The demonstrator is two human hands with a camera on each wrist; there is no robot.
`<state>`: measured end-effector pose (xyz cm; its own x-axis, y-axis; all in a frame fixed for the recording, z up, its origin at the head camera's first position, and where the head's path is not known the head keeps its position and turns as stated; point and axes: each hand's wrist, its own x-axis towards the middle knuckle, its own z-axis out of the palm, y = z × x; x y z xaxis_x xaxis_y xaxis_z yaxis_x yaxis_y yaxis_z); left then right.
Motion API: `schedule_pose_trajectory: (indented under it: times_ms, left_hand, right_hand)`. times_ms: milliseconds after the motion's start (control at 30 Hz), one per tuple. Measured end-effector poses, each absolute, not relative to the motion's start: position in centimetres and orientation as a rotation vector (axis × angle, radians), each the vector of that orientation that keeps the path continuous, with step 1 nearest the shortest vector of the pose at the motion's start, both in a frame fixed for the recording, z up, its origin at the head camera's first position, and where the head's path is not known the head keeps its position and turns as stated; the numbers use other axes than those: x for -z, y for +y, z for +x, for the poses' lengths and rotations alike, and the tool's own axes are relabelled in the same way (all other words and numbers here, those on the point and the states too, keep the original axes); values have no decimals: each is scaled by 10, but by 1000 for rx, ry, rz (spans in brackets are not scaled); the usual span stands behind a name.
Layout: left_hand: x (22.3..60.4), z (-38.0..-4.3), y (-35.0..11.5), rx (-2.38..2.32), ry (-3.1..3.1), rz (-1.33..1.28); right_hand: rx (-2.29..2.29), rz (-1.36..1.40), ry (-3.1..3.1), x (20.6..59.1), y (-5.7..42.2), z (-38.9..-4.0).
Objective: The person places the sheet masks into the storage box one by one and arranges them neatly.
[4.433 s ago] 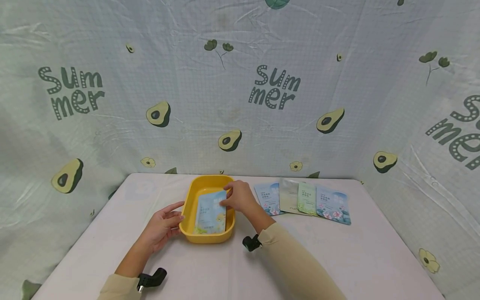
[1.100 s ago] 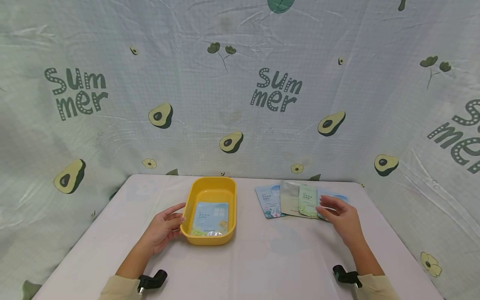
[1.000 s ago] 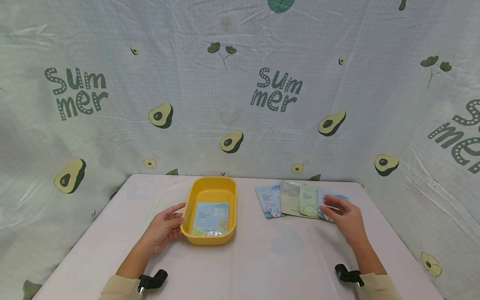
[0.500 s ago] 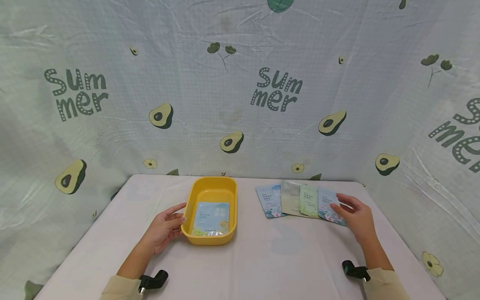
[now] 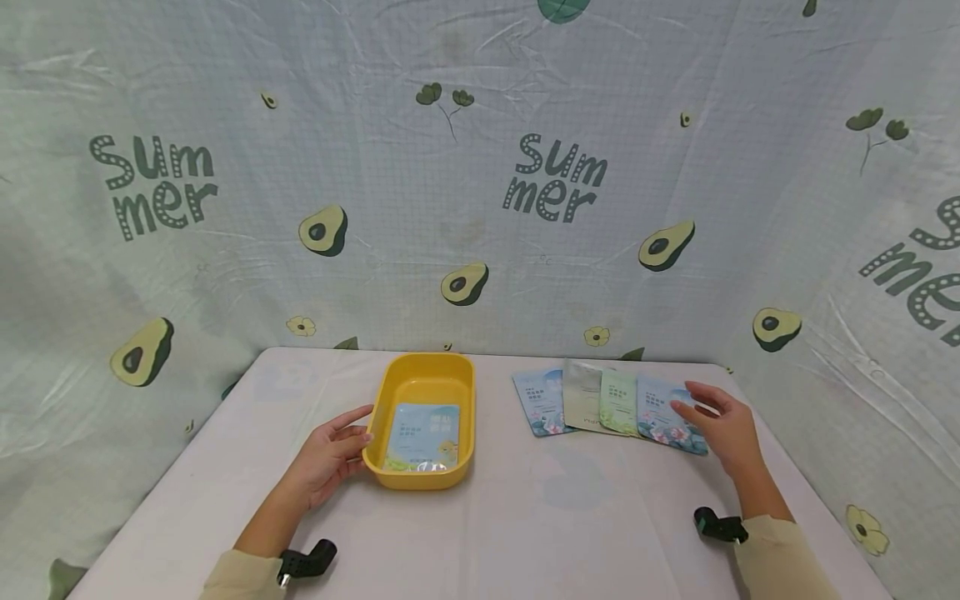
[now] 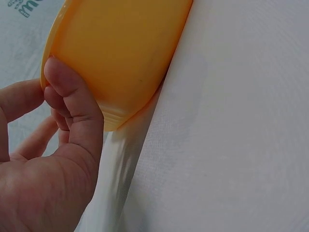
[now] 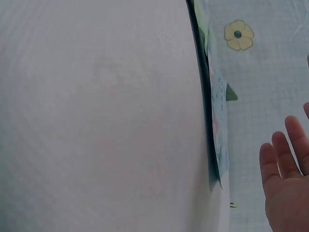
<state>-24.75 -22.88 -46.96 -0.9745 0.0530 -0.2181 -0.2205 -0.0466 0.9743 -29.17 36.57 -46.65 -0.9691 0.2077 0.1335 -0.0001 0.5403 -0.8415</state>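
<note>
A yellow plastic tray (image 5: 381, 417) stands on the table left of centre, with a flat light-blue packet (image 5: 422, 433) lying face up inside. My left hand (image 5: 326, 460) pinches the tray's left rim between thumb and fingers; the left wrist view shows the grip on the tray wall (image 6: 120, 48) up close. On the right, my right hand (image 5: 729, 429) hovers by the right edge of a blue packet printed with pink flowers (image 5: 663, 421). In the right wrist view its fingers (image 7: 289, 150) are spread and hold nothing, apart from that packet (image 7: 219, 121).
To the left of that packet, a green packet (image 5: 618, 400), a silvery beige packet (image 5: 581, 400) and another blue packet (image 5: 542, 404) overlap in a row. Behind the white-covered table (image 5: 525, 517) hangs a curtain (image 5: 405, 183) printed with avocados.
The right hand has left the tray, where it held the light-blue packet, and moved to the row's right end, drifting farther right lately. The packet lies lower in the tray. Left hand keeps still.
</note>
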Motion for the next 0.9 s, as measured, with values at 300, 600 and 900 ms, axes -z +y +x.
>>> schedule_pose_trajectory:
  times_ms: [300,600,900]
  left_hand:
    - [468,-247,-228,-2147,2017,-182]
    - [466,-247,-229,-2154,2002,-194]
    - [468,-247,-230,-2178,1971,-158]
  right_hand:
    - [-1414,-211,-2647,468,371,-307]
    - [-1414,-304,-2703,471,379,-323]
    - [-1364,-417,-2797,475,391,-332]
